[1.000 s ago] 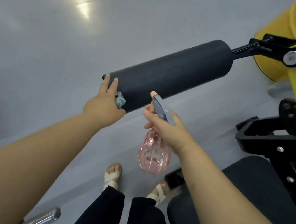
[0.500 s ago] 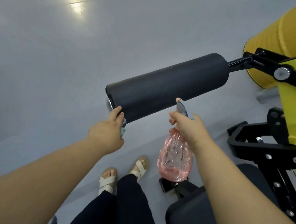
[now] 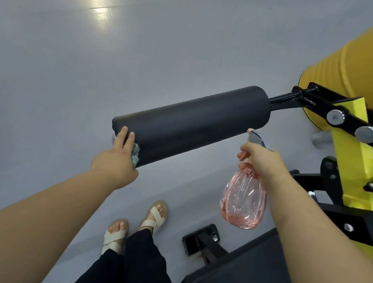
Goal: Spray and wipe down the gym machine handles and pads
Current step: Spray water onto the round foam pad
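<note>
Left hand (image 3: 116, 163) lay straight-fingered on the near end of the black roller pad (image 3: 190, 123), pressing a blue-green cloth (image 3: 136, 154) against it, while the right hand (image 3: 261, 159) gripped the pink spray bottle (image 3: 243, 201) just under the pad's far end, near the yellow frame (image 3: 355, 151).

A black cylindrical roller pad (image 3: 189, 127) slanted across the middle, its left end nearer and lower, its right end farther and higher. A small blue-green cloth (image 3: 135, 155) was pressed against the pad's left end beneath the left hand (image 3: 116, 163), with only a scrap of it showing. A translucent pink spray bottle (image 3: 242, 203) with a grey trigger head hung upright just below the pad's right end. The right hand (image 3: 261, 160) gripped it at the neck, and a little liquid sat in its base.
</note>
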The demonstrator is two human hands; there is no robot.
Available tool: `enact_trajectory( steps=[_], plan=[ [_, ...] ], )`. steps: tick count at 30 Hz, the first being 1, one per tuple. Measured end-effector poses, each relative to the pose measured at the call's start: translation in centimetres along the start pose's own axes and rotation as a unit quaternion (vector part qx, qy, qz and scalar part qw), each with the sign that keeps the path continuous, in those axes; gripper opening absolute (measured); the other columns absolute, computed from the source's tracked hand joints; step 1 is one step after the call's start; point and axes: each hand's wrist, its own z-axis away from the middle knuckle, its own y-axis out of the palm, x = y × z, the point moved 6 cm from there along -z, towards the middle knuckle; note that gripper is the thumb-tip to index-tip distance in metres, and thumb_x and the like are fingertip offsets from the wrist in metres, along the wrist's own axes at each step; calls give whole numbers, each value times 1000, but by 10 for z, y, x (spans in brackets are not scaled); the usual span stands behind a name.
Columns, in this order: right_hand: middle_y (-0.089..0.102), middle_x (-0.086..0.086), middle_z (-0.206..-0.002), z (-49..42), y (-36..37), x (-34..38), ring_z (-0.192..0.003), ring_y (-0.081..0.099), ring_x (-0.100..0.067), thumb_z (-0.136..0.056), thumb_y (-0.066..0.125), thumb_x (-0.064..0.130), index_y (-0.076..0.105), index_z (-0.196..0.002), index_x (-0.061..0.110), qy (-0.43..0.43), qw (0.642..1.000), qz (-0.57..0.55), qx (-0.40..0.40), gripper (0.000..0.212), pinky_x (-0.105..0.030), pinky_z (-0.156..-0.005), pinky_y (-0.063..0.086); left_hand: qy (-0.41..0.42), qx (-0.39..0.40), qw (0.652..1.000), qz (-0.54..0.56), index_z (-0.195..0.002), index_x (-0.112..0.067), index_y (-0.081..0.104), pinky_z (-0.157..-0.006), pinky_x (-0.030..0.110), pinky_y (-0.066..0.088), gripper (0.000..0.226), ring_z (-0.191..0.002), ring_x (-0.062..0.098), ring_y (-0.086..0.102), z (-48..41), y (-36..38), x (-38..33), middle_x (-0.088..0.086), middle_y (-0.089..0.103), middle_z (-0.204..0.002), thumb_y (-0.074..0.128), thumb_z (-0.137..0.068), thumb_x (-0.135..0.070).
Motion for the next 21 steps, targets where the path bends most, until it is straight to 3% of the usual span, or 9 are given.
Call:
enact_trajectory(
  steps=[4,7,9,12,15,18,21],
  plan=[
    [59,-7,-78,-2,6,0,-55,56,-16,-85,54,16,59,-106,4,-5,999,42,13,24,-25,-52,48,1,2,1000,-13,-150,-20,1,-83,36,51,80,-116,27,53,15,10,-7,-4,-16,-157,50,-89,-33],
    [60,-2,-88,12,31,4,-66,62,-15,-88,57,23,58,-87,15,-38,990,103,83,7,-25,-55,46,-5,-11,1000,10,-149,-19,14,-84,38,50,73,-117,28,51,20,10,-13,-1,-1,-157,51,-88,-34],
    [59,-2,-93,25,54,2,-74,63,-15,-88,58,27,58,-89,18,-68,977,150,137,10,-24,-57,45,-12,-37,999,32,-148,-18,18,-82,38,49,71,-116,29,51,18,1,-18,0,9,-154,52,-88,-33],
    [62,-8,-93,45,89,-6,-74,63,-18,-88,55,25,59,-90,17,-104,956,198,191,9,-33,-69,51,-28,-49,998,36,-150,-21,6,-83,39,48,78,-122,30,47,8,-8,-17,-2,-4,-157,52,-88,-33],
    [61,-10,-87,53,110,-13,-69,63,-18,-88,52,23,57,-81,18,-116,948,206,212,10,-34,-71,52,-37,-14,999,23,-150,-23,-4,-77,36,47,85,-118,30,51,1,-4,-9,-5,-19,-157,52,-88,-31],
    [61,-7,-89,46,110,-14,-69,64,-15,-88,54,25,59,-90,16,-109,956,179,205,11,-40,-78,54,-29,-7,1000,5,-150,-24,-5,-70,33,46,87,-109,30,56,4,3,-4,-6,-20,-156,53,-86,-31],
    [59,-1,-87,35,96,-13,-73,65,-16,-88,57,28,59,-94,20,-105,965,153,184,10,-34,-75,52,-19,-6,1000,-5,-150,-25,-1,-74,34,50,84,-108,28,56,13,9,-6,-5,-18,-157,53,-86,-33]
  ],
)
